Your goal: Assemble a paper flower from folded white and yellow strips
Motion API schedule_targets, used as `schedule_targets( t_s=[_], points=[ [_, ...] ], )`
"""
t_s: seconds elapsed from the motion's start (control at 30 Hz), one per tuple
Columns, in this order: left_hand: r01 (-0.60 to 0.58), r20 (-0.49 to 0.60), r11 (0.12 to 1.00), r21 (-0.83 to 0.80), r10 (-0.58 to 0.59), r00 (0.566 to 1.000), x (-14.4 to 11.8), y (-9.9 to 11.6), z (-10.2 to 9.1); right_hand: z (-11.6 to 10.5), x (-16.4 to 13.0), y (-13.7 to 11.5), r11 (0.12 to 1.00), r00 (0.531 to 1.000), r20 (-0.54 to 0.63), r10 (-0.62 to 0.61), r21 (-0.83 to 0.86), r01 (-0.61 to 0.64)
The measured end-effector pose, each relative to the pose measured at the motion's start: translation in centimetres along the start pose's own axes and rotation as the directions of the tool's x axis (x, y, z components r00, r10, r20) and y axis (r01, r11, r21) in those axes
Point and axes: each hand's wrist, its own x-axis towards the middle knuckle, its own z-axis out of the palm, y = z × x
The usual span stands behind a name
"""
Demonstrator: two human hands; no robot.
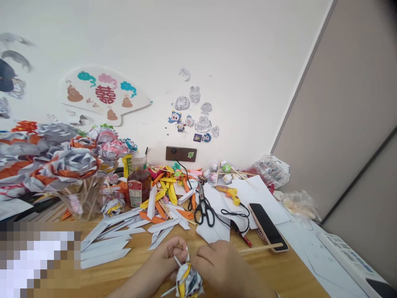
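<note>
A wooden table point(285, 269) bears folded paper strips point(105, 250) and a clear cup point(76, 207).

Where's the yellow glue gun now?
In the head view, the yellow glue gun lies on white paper, right of the black scissors and up-left of the phone.

Paper flower point(189, 282) foremost — scissors point(203, 210), phone point(267, 225) beyond

Towards the desk's point(293, 275) near edge, a paper flower point(189, 282) sits between the left hand point(172, 256) and right hand point(218, 265). Folded strips point(107, 258) lie beyond, to the left. A cup point(72, 203) of flowers point(76, 162) stands at the left, a bottle point(138, 188) right of it. Scissors point(204, 212) lie mid-desk, partly on paper sheets point(214, 234); behind and right, the glue gun point(235, 195); near the right edge, the phone point(268, 225).
</note>
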Motion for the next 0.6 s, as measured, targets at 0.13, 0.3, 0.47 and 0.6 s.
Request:
schedule_targets(
  t_s=[0.13, 0.3, 0.47, 0.6],
  points=[
    [0.003, 0.000, 1.000, -0.013, -0.003, 1.000, 0.04, -0.11, -0.13, -0.62, 0.07, 0.04, 1.000, 1.000, 0.019, -0.009, 0.026, 0.008],
    [-0.004, -0.011, 1.000, -0.026, 0.004, 1.000, 0.08, -0.30, -0.28, -0.84, -0.05, 0.10, 0.995, 0.997, 0.073, 0.022, 0.095, -0.029],
    [-0.008, -0.023, 1.000, -0.025, 0.007, 1.000, 0.04, -0.22, -0.15, -0.98, 0.11, 0.04, 0.997, 0.986, 0.161, 0.034, 0.062, -0.045],
    [-0.010, -0.028, 1.000, -0.023, 0.010, 1.000, 0.10, -0.17, -0.18, -0.99, 0.25, -0.02, 0.998, 0.986, 0.159, 0.050, 0.036, -0.056]
  ],
)
